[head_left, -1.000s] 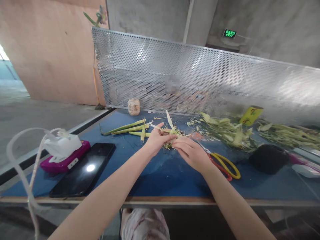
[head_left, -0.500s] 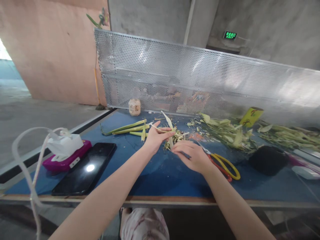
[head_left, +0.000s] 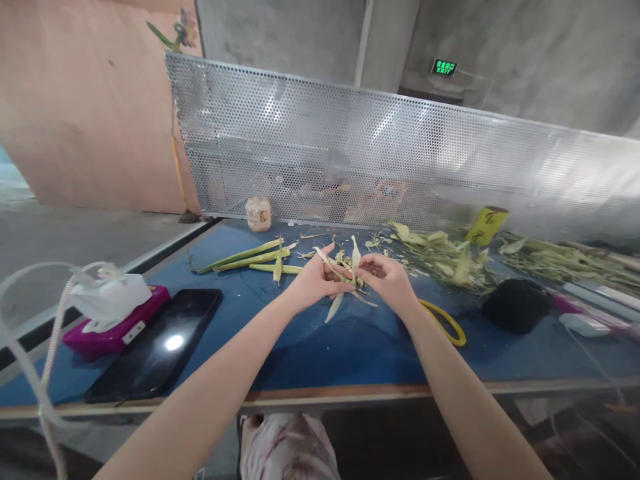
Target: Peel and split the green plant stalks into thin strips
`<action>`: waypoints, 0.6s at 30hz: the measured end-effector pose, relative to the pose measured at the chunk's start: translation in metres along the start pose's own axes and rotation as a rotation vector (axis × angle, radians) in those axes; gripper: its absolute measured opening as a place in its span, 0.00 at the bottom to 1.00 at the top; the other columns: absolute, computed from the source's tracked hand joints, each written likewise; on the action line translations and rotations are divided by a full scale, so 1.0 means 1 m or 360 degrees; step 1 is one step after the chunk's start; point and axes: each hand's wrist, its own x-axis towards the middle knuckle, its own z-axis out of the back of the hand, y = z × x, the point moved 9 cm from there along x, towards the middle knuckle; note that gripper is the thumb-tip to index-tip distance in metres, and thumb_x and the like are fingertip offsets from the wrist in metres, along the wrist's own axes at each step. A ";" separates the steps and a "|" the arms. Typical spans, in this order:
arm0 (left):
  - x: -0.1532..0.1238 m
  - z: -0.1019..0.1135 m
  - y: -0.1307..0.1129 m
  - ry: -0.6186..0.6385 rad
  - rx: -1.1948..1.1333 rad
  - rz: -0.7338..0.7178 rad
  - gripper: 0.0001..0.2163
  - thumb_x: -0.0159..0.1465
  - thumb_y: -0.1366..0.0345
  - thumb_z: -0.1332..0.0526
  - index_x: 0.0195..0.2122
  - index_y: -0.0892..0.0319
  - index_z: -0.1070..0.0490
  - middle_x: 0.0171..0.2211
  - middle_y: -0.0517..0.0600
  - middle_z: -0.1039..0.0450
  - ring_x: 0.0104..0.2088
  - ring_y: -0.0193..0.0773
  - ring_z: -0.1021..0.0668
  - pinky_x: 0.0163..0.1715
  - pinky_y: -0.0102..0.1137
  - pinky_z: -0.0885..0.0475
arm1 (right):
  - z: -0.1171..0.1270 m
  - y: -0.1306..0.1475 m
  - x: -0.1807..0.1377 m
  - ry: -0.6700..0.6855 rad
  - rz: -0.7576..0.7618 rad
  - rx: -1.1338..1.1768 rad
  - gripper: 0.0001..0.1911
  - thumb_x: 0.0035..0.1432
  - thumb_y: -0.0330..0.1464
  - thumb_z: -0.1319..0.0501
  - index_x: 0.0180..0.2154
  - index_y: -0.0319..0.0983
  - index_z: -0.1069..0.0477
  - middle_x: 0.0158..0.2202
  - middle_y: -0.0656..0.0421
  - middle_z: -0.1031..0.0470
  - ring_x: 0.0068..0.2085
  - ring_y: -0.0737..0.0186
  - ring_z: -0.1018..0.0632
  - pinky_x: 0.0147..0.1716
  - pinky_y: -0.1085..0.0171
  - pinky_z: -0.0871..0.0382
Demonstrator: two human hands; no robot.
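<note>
My left hand (head_left: 320, 280) is closed, thumb and fingers pinching narrow, pale green leaves above the middle of the table. One pale leaf (head_left: 355, 253) stands upright between the hands, and another pale tip (head_left: 334, 308) hangs below the left fingers. My right hand (head_left: 386, 277) has its fingertips pinched at the upright leaf, close beside the left fingertips. Behind the hands lies a heap of plant scraps (head_left: 343, 257), partly covered by them. Several long green stalks (head_left: 250, 259) lie left of my left hand. Yellow-handled scissors (head_left: 453, 323) are mostly hidden behind my right wrist.
A black phone (head_left: 160, 340) and a purple box with white tissue-like material (head_left: 113, 303) lie left. A jar (head_left: 259, 214) stands by the perforated metal screen (head_left: 310, 147). Leafy bunches (head_left: 440, 257), a yellow can (head_left: 487, 225) and a black object (head_left: 517, 305) are right.
My right hand has moved up and away from me, from below the leaves to the upright leaf. A pale leaf tip now hangs lower under my left hand. The view has shifted slightly right.
</note>
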 end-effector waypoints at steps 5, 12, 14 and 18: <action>-0.004 -0.004 -0.004 0.0039 0.0023 0.0018 0.44 0.50 0.67 0.35 0.61 0.59 0.66 0.29 0.48 0.28 0.15 0.24 0.34 0.16 0.24 0.40 | -0.008 0.001 -0.001 0.0061 -0.0026 0.0250 0.11 0.42 0.37 0.37 0.24 0.38 0.36 0.22 0.62 0.32 0.25 0.68 0.31 0.27 0.67 0.36; -0.008 -0.013 -0.005 0.0112 0.0042 0.0091 0.42 0.50 0.69 0.35 0.60 0.60 0.62 0.25 0.45 0.30 0.15 0.24 0.34 0.16 0.24 0.40 | -0.002 -0.001 0.001 -0.0072 -0.0075 0.0408 0.14 0.38 0.38 0.35 0.21 0.38 0.38 0.21 0.64 0.34 0.24 0.70 0.33 0.25 0.68 0.38; -0.009 -0.015 -0.005 0.0130 0.0045 0.0094 0.42 0.49 0.69 0.35 0.60 0.60 0.61 0.25 0.45 0.30 0.15 0.25 0.34 0.16 0.24 0.40 | 0.000 -0.002 0.001 -0.0094 -0.0063 0.0400 0.14 0.39 0.38 0.35 0.21 0.38 0.38 0.21 0.64 0.34 0.24 0.69 0.33 0.25 0.68 0.38; -0.008 -0.012 -0.007 0.0064 0.0067 0.0086 0.40 0.51 0.69 0.36 0.60 0.61 0.61 0.24 0.44 0.31 0.15 0.24 0.34 0.16 0.25 0.40 | -0.002 -0.001 0.001 -0.0026 -0.0003 0.0209 0.12 0.46 0.39 0.39 0.24 0.38 0.37 0.22 0.63 0.34 0.25 0.69 0.32 0.26 0.67 0.38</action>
